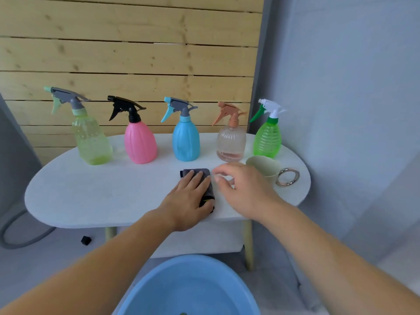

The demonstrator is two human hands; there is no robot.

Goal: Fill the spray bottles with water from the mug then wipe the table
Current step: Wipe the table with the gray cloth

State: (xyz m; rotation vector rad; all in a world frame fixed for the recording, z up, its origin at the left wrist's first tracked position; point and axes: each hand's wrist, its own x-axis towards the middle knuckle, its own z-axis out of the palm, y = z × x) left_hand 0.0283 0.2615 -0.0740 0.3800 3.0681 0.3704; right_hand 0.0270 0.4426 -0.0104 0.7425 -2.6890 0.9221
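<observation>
From the head view, a white oval desk (91, 196) stands against a wooden plank wall (136, 53). Five spray bottles line its far edge, all capped and upright: a yellow-green bottle (92, 142), a pink bottle (140, 144), a blue bottle (186, 142), a clear bottle (231, 143) with a little liquid at the bottom, and a green bottle (267, 142).

The left hand (189, 196) lies flat on a grey cloth (196, 172) near the desk's front edge, its fingers (197, 179) straight and close together, pressing the cloth down. The right hand (241, 189) hovers just right of the cloth, blurred, its fingers (221, 176) loosely curled and holding nothing.

The pale mug (263, 165), with a metal ring handle (287, 177), sits just beyond the right hand, in front of the green bottle. A blue basin (188, 287) rests on the floor below.
</observation>
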